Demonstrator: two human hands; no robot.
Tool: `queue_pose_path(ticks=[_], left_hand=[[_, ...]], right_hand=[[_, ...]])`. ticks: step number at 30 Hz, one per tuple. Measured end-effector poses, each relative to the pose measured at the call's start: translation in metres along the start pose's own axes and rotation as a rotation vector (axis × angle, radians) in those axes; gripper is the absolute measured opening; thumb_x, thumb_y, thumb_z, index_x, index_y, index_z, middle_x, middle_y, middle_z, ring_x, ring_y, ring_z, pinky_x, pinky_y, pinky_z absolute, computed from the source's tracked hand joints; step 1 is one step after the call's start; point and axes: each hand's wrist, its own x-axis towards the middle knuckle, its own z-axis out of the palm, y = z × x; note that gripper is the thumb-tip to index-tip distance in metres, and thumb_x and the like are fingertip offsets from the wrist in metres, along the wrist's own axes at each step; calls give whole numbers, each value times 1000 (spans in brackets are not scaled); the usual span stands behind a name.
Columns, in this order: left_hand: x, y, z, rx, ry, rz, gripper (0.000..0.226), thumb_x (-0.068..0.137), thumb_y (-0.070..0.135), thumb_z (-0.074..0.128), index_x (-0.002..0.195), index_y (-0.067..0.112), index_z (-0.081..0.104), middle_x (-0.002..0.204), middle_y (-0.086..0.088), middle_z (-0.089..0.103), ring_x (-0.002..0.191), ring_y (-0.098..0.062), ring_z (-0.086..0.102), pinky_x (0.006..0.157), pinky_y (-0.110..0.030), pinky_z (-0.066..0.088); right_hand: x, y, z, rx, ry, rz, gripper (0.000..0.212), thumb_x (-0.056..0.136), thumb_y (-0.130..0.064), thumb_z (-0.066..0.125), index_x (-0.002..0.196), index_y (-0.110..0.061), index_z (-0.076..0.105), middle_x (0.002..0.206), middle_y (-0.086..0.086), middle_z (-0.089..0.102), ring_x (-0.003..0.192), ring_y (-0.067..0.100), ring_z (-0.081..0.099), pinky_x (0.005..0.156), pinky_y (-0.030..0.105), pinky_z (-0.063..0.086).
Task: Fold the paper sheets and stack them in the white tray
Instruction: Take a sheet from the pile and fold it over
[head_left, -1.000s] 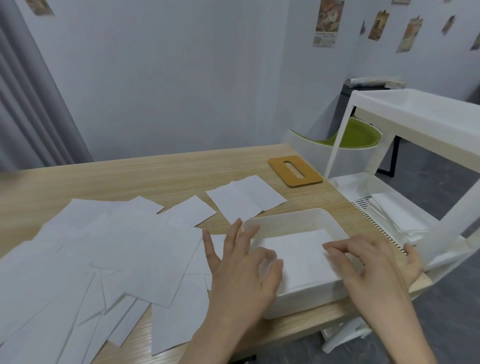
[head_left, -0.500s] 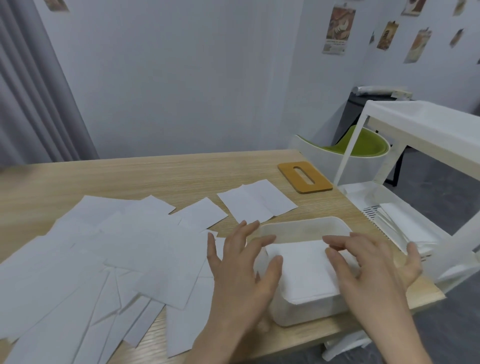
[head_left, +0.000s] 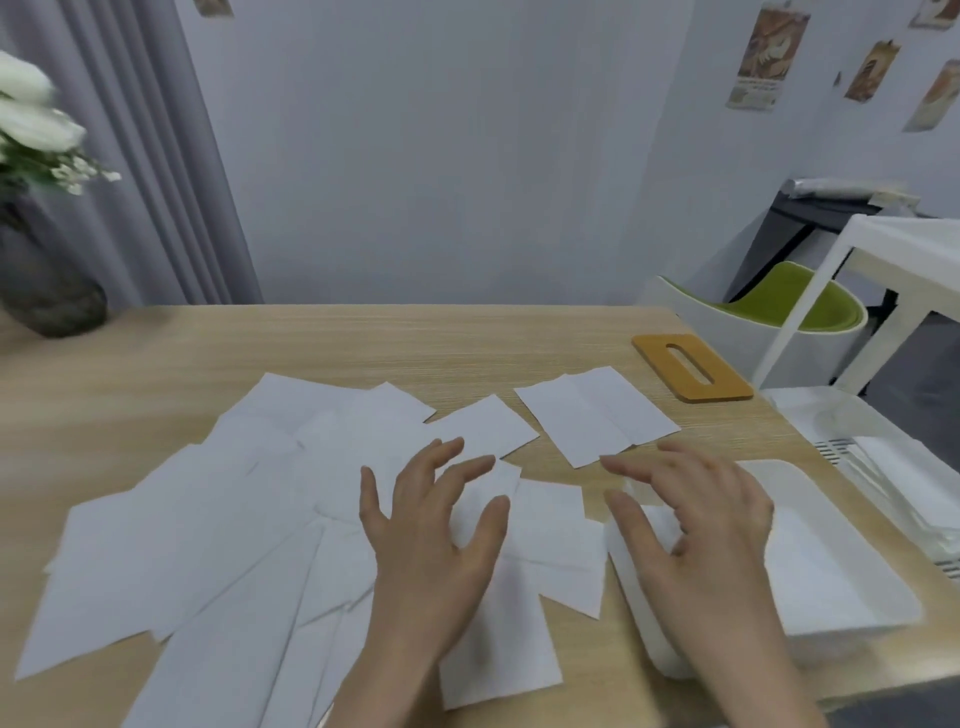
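Several white paper sheets (head_left: 218, 525) lie spread and overlapping across the left and middle of the wooden table (head_left: 415, 343). A folded pair of sheets (head_left: 592, 415) lies apart, further back. The white tray (head_left: 878, 613) sits at the table's near right corner with folded paper (head_left: 821, 566) inside. My left hand (head_left: 436, 540) hovers with fingers spread over the sheets beside the tray and holds nothing. My right hand (head_left: 691, 525) hovers over the tray's left edge, fingers spread, also holding nothing.
An orange wooden holder (head_left: 691, 366) lies at the back right of the table. A dark vase with white flowers (head_left: 41, 260) stands at the back left. A white trolley (head_left: 883, 441) holding paper stands right of the table, with a green chair (head_left: 795, 301) behind it.
Both hands have lifted off the paper in the tray and moved left, toward the loose sheets. The view has swung left, bringing the vase into sight.
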Motion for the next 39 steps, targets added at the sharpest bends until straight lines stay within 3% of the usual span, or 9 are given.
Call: queue_pose_path(ticks=[7,12,15,19,24,28,32,35,39], left_hand=[[5,-38,-34,89,19,-74,37,72,66,36,104,54,53,130,30,44,130,17,29,115,-25,-21],[7,-65,-39,168,-9,-95,57,70,66,32,117,46,55,129,27,44,122,28,19,110,-21,-26],[7,-78,-37,228,-52,-135,69,68,69,27,126,41,54,132,26,42,130,18,22,109,-24,-28],[6,-81,-33,278,-124,-152,77,68,69,23,134,38,48,129,28,38,141,3,24,107,-26,-33],[11,-72,-28,217,-165,-161,58,80,52,41,135,37,47,112,30,53,136,7,29,109,-27,-31],[17,-68,-21,171,-175,-179,46,89,41,55,134,35,50,103,29,54,128,8,39,109,-27,-30],[24,-61,-17,142,-161,-217,38,93,26,59,129,35,54,90,27,52,112,7,47,113,-27,-23],[26,-54,-15,96,-106,-239,32,93,18,57,121,34,60,82,23,54,98,9,48,110,-15,-13],[18,-53,-16,-53,-2,-313,29,90,12,62,105,37,67,84,20,63,101,12,45,106,-27,29]], right_hand=[[-3,-20,50,195,-158,41,22,83,-35,56,102,-46,56,108,-31,53,117,-17,32,99,3,15],[-9,-24,79,205,-263,114,31,83,-40,54,113,-43,55,116,-19,55,119,-4,35,103,21,25],[-13,-22,87,143,-331,161,45,83,-46,50,127,-36,51,129,-16,49,128,0,28,102,19,16],[-19,-16,97,14,-486,205,85,66,-70,19,143,-37,32,143,-19,36,140,1,12,100,12,1],[-26,-19,103,-59,-564,180,90,65,-71,12,148,-37,20,148,-21,28,138,-4,5,99,6,-14],[-28,-23,101,-61,-561,176,90,65,-71,10,147,-36,22,144,-25,26,120,-21,0,101,8,-16],[-28,-23,99,-75,-597,188,90,64,-71,8,146,-37,21,143,-29,21,121,-21,-2,109,20,-10],[-28,-21,99,-57,-602,201,88,65,-72,9,145,-40,22,141,-31,20,118,-23,-3,102,10,-14],[-32,-21,101,16,-551,250,83,68,-74,16,143,-40,27,145,-26,26,136,-8,10,98,1,-14]])
